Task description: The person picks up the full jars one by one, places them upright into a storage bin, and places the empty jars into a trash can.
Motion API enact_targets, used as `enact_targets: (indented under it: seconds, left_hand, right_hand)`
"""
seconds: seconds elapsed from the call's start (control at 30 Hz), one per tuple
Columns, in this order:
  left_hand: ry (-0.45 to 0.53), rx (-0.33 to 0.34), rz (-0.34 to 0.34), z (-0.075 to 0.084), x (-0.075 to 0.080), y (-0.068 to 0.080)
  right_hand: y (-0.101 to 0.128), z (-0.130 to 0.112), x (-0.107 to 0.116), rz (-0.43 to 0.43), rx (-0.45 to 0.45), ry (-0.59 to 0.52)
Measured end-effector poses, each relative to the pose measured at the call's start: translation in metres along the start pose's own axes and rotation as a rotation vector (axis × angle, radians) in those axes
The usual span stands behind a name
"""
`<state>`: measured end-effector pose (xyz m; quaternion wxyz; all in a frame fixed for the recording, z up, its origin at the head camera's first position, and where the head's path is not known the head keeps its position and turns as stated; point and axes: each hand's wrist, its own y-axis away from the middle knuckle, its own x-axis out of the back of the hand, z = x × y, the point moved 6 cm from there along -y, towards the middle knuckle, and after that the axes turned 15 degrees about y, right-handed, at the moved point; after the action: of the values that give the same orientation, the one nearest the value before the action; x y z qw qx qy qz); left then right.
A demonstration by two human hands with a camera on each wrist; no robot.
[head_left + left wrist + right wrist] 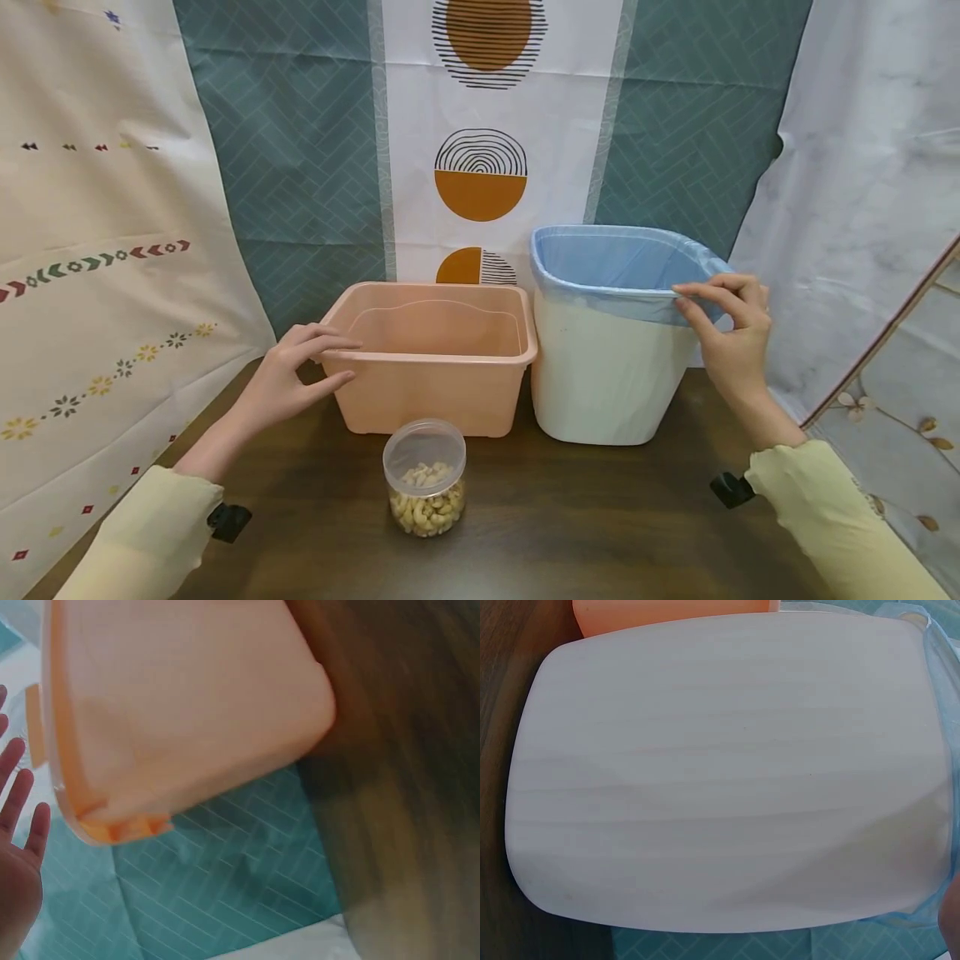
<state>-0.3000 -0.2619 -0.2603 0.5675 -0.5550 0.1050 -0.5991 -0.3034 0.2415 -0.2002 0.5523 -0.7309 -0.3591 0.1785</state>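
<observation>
My right hand (pixel 731 329) is at the front right rim of a white trash bin (pixel 611 375), pinching the blue trash bag (pixel 630 258) that lines it and folds over its edge. In the right wrist view the bin's side (pixel 727 772) fills most of the frame, and only a sliver of that hand shows. My left hand (pixel 288 375) hovers by the front left corner of a peach plastic tub (pixel 431 392). Its fingers look loosely extended and hold nothing; in the left wrist view the fingers (pixel 16 799) stand apart from the tub's side.
A clear jar (pixel 426 487) with cashews inside stands on the dark wooden table (pixel 570 533), in front of the tub. The tub and bin stand side by side, very close together. Patterned cloths (pixel 300 150) hang behind and at both sides.
</observation>
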Motion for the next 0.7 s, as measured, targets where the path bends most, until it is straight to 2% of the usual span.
enact_targets:
  seconds: [0.2,0.37,0.7]
  left_hand:
    - [0.005,-0.028,0.081,-0.013,0.009,0.011]
    - [0.061,-0.019,0.143,-0.022,0.015,0.015]
    - [0.067,0.001,0.147,-0.026,0.011,0.011]
  right_hand:
    - [0.000,0.001,0.000,-0.001,-0.002,-0.005]
    - [0.000,0.006,-0.001,-0.006,-0.006,-0.002]
    - [0.000,0.007,-0.001,0.010,0.011,-0.010]
